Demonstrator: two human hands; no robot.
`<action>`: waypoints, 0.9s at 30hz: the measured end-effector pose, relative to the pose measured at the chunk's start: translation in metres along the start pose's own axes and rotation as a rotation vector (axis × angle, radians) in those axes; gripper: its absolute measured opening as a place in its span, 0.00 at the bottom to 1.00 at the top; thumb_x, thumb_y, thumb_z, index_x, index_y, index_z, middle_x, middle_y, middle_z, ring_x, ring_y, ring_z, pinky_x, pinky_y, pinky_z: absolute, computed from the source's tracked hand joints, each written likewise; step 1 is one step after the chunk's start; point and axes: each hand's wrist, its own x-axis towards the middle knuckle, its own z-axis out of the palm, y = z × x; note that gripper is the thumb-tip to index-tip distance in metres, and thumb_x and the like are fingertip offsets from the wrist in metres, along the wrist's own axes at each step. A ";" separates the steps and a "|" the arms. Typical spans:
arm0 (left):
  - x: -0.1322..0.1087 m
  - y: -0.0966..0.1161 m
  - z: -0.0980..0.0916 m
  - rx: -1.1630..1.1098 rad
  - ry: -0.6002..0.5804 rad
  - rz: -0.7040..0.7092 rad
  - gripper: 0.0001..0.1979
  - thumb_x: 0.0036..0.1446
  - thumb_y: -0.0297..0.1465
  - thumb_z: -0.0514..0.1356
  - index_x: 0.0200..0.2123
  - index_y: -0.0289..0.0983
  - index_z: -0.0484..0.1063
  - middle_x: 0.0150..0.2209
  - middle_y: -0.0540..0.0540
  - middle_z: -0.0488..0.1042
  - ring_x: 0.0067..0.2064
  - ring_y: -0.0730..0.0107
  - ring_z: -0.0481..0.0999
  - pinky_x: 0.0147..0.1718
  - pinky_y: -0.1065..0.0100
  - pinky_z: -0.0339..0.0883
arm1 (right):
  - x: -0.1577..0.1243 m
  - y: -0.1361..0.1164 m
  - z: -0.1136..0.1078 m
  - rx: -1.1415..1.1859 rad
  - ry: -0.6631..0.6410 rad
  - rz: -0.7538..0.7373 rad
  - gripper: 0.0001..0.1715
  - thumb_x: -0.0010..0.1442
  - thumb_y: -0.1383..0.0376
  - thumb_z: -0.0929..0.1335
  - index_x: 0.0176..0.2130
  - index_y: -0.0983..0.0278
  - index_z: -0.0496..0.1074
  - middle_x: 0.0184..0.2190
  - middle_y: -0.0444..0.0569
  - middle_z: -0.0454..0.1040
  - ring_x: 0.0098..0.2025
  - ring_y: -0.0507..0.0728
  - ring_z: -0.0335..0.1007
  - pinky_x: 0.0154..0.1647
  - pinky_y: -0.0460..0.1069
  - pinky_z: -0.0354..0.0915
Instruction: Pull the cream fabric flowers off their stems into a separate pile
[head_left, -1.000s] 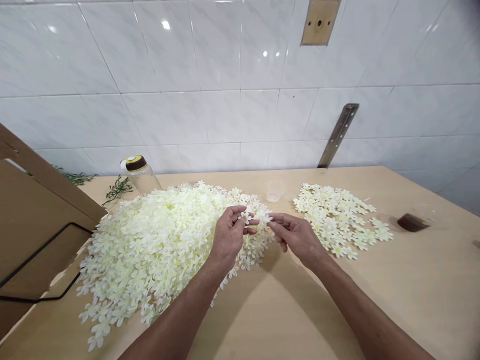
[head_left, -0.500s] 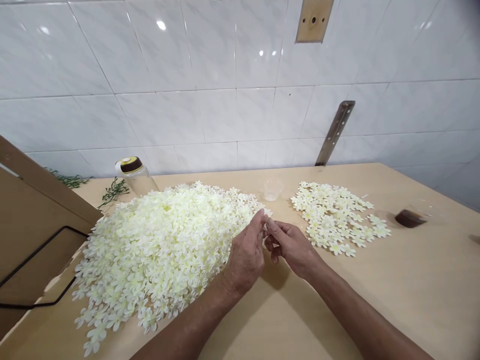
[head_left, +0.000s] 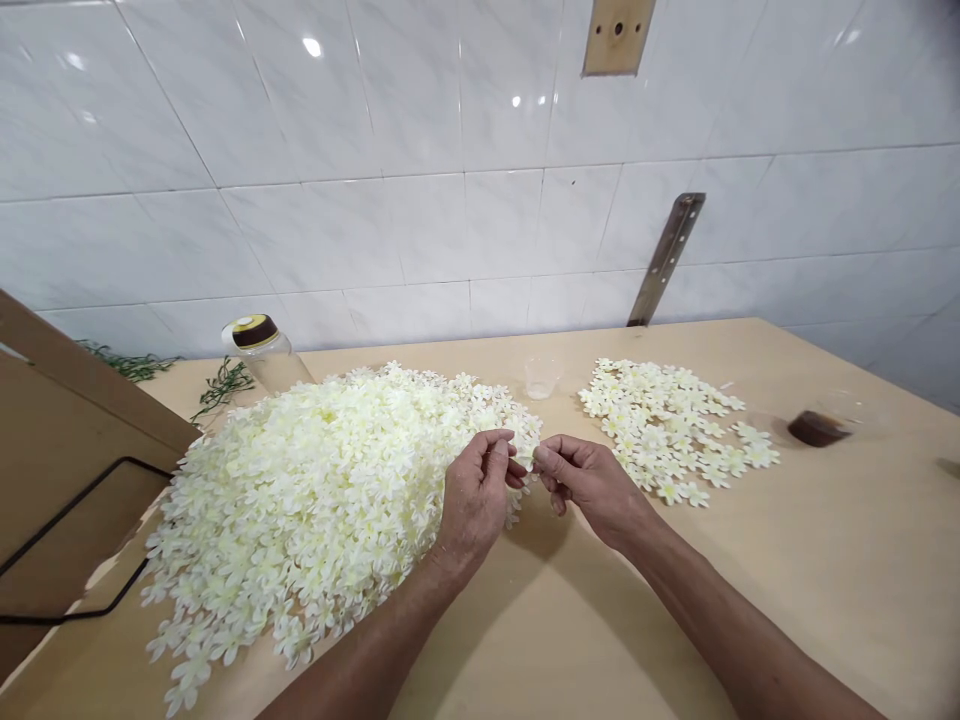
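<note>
My left hand [head_left: 476, 490] is at the right edge of a large heap of white artificial flowers [head_left: 322, 490], its thumb pressed against the bent fingers. Whatever it may hold is hidden. Just to its right, my right hand [head_left: 592, 485] pinches a small pale artificial flower [head_left: 527, 457] between thumb and forefinger; the fingers mostly cover it. The fingertips of both hands are a short gap apart, above the table. A flat, spread-out group of cream flowers with yellow centres [head_left: 667, 425] lies beyond my right hand.
A small clear cup [head_left: 541, 378] stands behind my hands. Farther right sits a clear cup of dark liquid [head_left: 819, 428]. A bottle with a brown and yellow lid [head_left: 270, 350], green sprigs [head_left: 223, 386] and a cardboard box [head_left: 82, 480] are at the left. The tiled wall [head_left: 420, 230] rises behind the table.
My fingertips, touching or nearly so before, have parted. My left hand has shifted left and slightly down, while my right hand stays almost in place. The view has tilted slightly.
</note>
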 end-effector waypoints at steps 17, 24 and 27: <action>0.006 0.012 -0.003 -0.332 -0.113 -0.340 0.13 0.50 0.38 0.68 0.31 0.33 0.72 0.19 0.50 0.71 0.21 0.76 0.68 0.21 0.75 0.62 | -0.002 0.000 0.003 -0.018 -0.095 0.072 0.27 0.57 0.44 0.69 0.28 0.66 0.72 0.22 0.44 0.69 0.22 0.51 0.64 0.20 0.46 0.66; 0.001 0.007 0.002 -0.097 0.023 -0.156 0.12 0.51 0.39 0.66 0.30 0.35 0.74 0.16 0.53 0.68 0.17 0.77 0.65 0.17 0.75 0.60 | -0.003 -0.005 0.008 0.026 -0.050 0.063 0.22 0.51 0.49 0.74 0.28 0.65 0.75 0.20 0.42 0.66 0.22 0.50 0.61 0.21 0.45 0.64; -0.002 0.008 0.003 -0.037 0.045 -0.097 0.12 0.53 0.39 0.65 0.30 0.35 0.74 0.16 0.53 0.69 0.17 0.77 0.66 0.17 0.76 0.61 | -0.002 -0.004 0.006 0.034 -0.016 0.043 0.21 0.50 0.49 0.75 0.28 0.65 0.75 0.20 0.41 0.64 0.21 0.49 0.60 0.20 0.45 0.63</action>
